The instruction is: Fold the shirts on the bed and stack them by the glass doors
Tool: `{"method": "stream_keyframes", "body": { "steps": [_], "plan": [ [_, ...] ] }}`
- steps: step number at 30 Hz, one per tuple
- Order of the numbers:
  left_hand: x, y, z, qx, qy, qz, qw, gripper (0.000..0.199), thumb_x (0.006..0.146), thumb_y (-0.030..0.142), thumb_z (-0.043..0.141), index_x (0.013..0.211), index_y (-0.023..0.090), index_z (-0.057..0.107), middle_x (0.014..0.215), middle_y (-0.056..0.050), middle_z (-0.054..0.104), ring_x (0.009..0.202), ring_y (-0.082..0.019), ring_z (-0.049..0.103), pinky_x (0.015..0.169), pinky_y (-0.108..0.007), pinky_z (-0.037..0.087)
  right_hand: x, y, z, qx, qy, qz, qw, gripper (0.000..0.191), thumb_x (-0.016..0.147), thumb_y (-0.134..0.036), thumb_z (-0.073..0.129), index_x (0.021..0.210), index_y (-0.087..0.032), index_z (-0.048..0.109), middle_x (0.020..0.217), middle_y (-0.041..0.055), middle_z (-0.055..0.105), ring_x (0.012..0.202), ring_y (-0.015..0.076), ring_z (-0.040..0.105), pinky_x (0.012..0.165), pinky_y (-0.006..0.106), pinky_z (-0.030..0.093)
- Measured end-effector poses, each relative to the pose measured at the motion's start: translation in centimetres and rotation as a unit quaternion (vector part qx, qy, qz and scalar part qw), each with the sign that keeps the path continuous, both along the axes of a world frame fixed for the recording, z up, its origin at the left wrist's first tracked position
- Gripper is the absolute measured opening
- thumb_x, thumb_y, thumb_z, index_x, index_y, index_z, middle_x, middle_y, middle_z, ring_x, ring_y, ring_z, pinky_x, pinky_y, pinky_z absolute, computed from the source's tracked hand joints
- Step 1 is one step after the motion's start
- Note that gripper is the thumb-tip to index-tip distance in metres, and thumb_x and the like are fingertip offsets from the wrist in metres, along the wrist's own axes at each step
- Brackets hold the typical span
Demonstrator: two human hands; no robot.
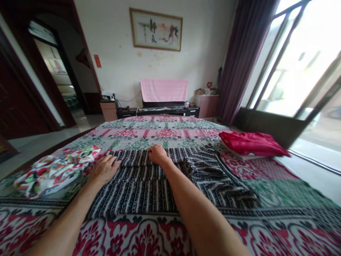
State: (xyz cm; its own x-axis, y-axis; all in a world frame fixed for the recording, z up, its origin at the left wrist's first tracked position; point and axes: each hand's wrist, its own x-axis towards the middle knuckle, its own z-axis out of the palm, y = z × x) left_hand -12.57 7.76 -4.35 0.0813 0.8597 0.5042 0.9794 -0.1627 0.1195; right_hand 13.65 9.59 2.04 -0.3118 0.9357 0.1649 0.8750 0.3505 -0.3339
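A black-and-white striped knit sweater (133,195) lies spread sideways on the bed, with creases across its body. Its right part (213,174) is bunched, and the stripes there run at a slant. My left hand (104,168) rests on the left edge of the sweater, fingers stretched out and apart. At the far edge, near the middle, my right hand (157,155) has its fingers curled down onto the knit; the fingertips are partly hidden. Left of my left hand sits a crumpled white cloth with a colourful print (57,172).
A folded shiny red cloth (252,143) lies on the bed's right side. Beneath everything is a patterned bedspread (165,133). Beyond the bed stands a low black cabinet (160,112) with a pink cloth (164,90) above it. Tall windows are at the right, a doorway at the left.
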Motion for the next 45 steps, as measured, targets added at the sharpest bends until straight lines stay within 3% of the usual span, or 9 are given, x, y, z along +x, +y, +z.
{"method": "stream_keyframes", "body": {
  "steps": [5, 9, 12, 14, 19, 28, 34, 40, 45],
  "plan": [
    [-0.8, 0.4, -0.7, 0.02, 0.041, -0.007, 0.999, 0.045, 0.083, 0.045, 0.041, 0.101, 0.013, 0.068, 0.117, -0.016, 0.064, 0.113, -0.027, 0.057, 0.101, -0.04, 0.042, 2.9, -0.4, 1.7, -0.005, -0.013, 0.013, 1.0, 0.031, 0.089, -0.033, 0.055, 0.116, -0.017, 0.059, 0.117, 0.0069, 0.06, 0.102, 0.0221, 0.059, 0.087, 0.039, 0.049],
    [-1.0, 0.6, -0.9, 0.037, 0.035, -0.017, 0.999, 0.04, 0.08, 0.041, 0.045, 0.1, 0.015, 0.068, 0.115, -0.014, 0.065, 0.111, -0.026, 0.058, 0.099, -0.04, 0.044, 8.6, -0.7, 2.8, 0.001, -0.055, -0.061, 0.997, 0.034, 0.08, -0.015, 0.052, 0.109, -0.021, 0.069, 0.112, 0.0068, 0.068, 0.108, 0.0215, 0.059, 0.09, 0.027, 0.044],
    [-0.9, 0.5, -0.8, 0.026, 0.035, -0.016, 0.999, 0.041, 0.079, 0.04, 0.044, 0.102, 0.016, 0.068, 0.117, -0.013, 0.064, 0.112, -0.026, 0.057, 0.1, -0.039, 0.043, 12.5, -1.0, 2.5, 0.0, -0.091, -0.127, 0.988, 0.036, 0.078, -0.015, 0.05, 0.106, -0.023, 0.071, 0.111, 0.0068, 0.069, 0.105, 0.0212, 0.061, 0.087, 0.026, 0.044],
    [-0.8, 0.4, -0.7, 0.004, 0.037, -0.001, 0.999, 0.044, 0.08, 0.042, 0.042, 0.104, 0.015, 0.067, 0.119, -0.014, 0.063, 0.113, -0.027, 0.057, 0.1, -0.04, 0.042, 14.0, -1.0, 1.8, -0.007, -0.094, -0.129, 0.987, 0.033, 0.079, -0.019, 0.049, 0.103, -0.025, 0.072, 0.105, 0.0054, 0.07, 0.102, 0.0208, 0.062, 0.084, 0.025, 0.044],
    [-0.7, 0.3, -0.4, -0.014, 0.057, 0.005, 0.998, 0.046, 0.081, 0.042, 0.039, 0.108, 0.017, 0.066, 0.12, -0.01, 0.063, 0.117, -0.025, 0.055, 0.103, -0.036, 0.038, 14.7, -0.9, 0.0, 0.018, -0.081, -0.123, 0.989, 0.032, 0.081, -0.028, 0.051, 0.105, -0.025, 0.071, 0.105, 0.0069, 0.068, 0.1, 0.02, 0.061, 0.083, 0.025, 0.042],
    [-1.4, 1.0, -1.0, -0.046, 0.054, -0.002, 0.997, 0.058, 0.082, 0.045, 0.038, 0.116, 0.004, 0.062, 0.126, -0.021, 0.058, 0.12, -0.029, 0.051, 0.106, -0.042, 0.035, 14.7, -0.9, -0.9, 0.053, -0.047, -0.165, 0.984, 0.03, 0.083, -0.025, 0.048, 0.099, -0.025, 0.073, 0.102, 0.0056, 0.068, 0.098, 0.0177, 0.06, 0.082, 0.023, 0.041],
    [-1.3, 0.7, -0.7, 0.012, 0.062, 0.005, 0.998, 0.064, 0.082, 0.048, 0.032, 0.117, 0.002, 0.061, 0.125, -0.02, 0.058, 0.121, -0.029, 0.05, 0.107, -0.039, 0.034, 14.4, -0.7, -1.4, 0.09, -0.021, -0.191, 0.977, 0.031, 0.087, -0.024, 0.043, 0.1, -0.023, 0.072, 0.102, 0.0067, 0.068, 0.095, 0.0165, 0.061, 0.081, 0.022, 0.041],
    [-1.6, 1.2, -1.1, -0.027, 0.085, 0.012, 0.996, 0.064, 0.082, 0.048, 0.03, 0.113, 0.004, 0.065, 0.125, -0.02, 0.059, 0.12, -0.03, 0.051, 0.106, -0.04, 0.035, 15.7, -1.1, 1.1, 0.036, -0.04, -0.187, 0.981, 0.031, 0.082, -0.02, 0.048, 0.099, -0.023, 0.073, 0.098, 0.0059, 0.072, 0.097, 0.0177, 0.063, 0.08, 0.021, 0.041],
    [-1.8, 1.5, -1.5, -0.032, 0.075, 0.025, 0.996, 0.061, 0.083, 0.048, 0.031, 0.116, 0.008, 0.064, 0.127, -0.017, 0.058, 0.119, -0.027, 0.053, 0.106, -0.039, 0.036, 20.2, -2.2, 3.9, 0.012, -0.051, -0.274, 0.96, 0.03, 0.078, -0.018, 0.049, 0.094, -0.018, 0.074, 0.094, 0.0098, 0.072, 0.09, 0.0195, 0.065, 0.077, 0.023, 0.044]
  ]
}}
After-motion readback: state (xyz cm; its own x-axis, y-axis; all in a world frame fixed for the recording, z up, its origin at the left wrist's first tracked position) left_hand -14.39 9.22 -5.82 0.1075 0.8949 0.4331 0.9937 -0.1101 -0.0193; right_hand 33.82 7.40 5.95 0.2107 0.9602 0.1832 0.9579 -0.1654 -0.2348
